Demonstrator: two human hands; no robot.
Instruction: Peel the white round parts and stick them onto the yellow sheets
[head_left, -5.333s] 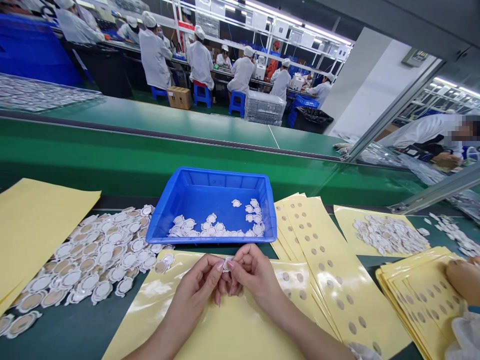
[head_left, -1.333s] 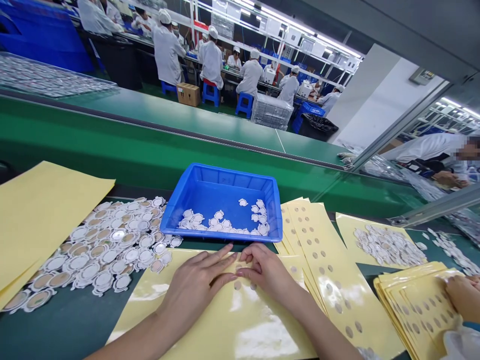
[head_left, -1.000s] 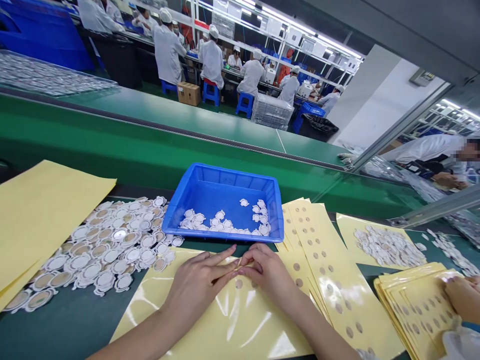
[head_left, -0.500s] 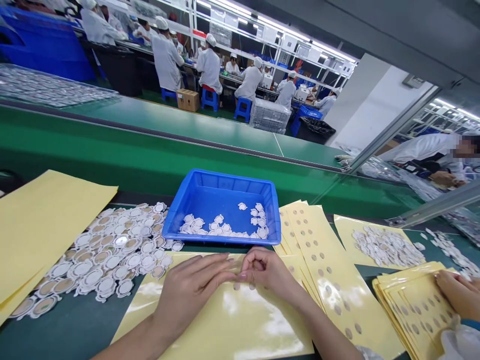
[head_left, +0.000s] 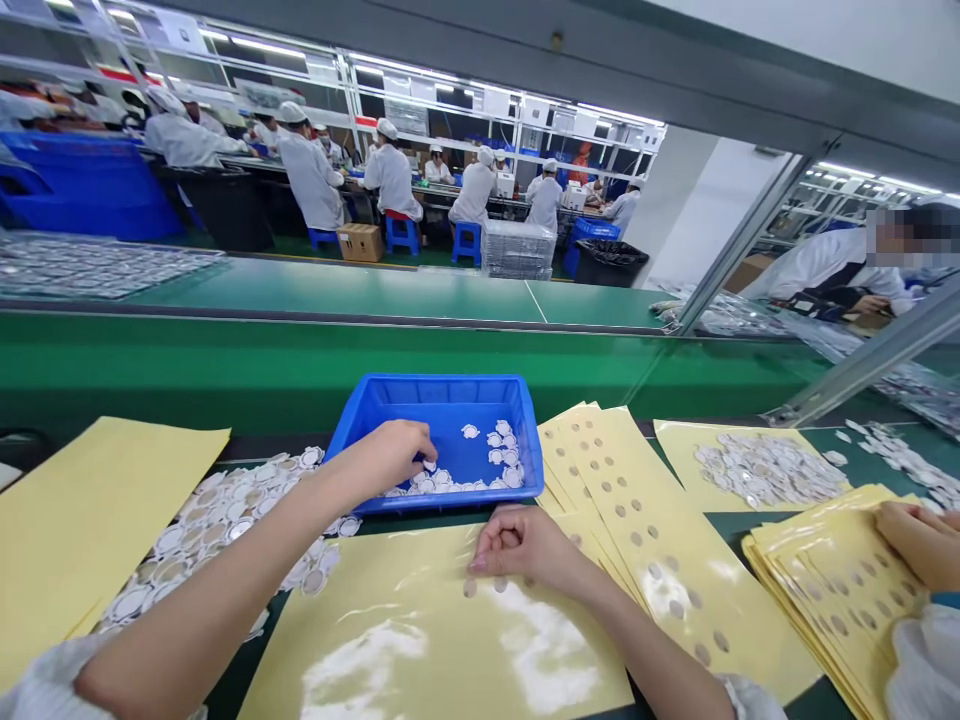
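Note:
My left hand reaches into the blue plastic bin, fingers closed and pointing down. At its fingertips shows a small round white piece with little tabs. More such white pieces lie along the bin's front and right side. On the glossy yellow sheet in front of me rests my right hand, with thumb and forefinger pinched together at the sheet's surface. What they hold, if anything, is hidden. Beside those fingertips, grey round dots sit in a row on the sheet.
A pile of round white and tan pieces lies left, beside blank yellow sheets. Dotted yellow sheets fan out at right. Farther right, another person's hand touches a sheet stack. A green ledge runs behind.
My left hand has left the yellow sheet and moved up into the blue bin. The right hand stays pinched on the sheet. The head view has tilted and shifted.

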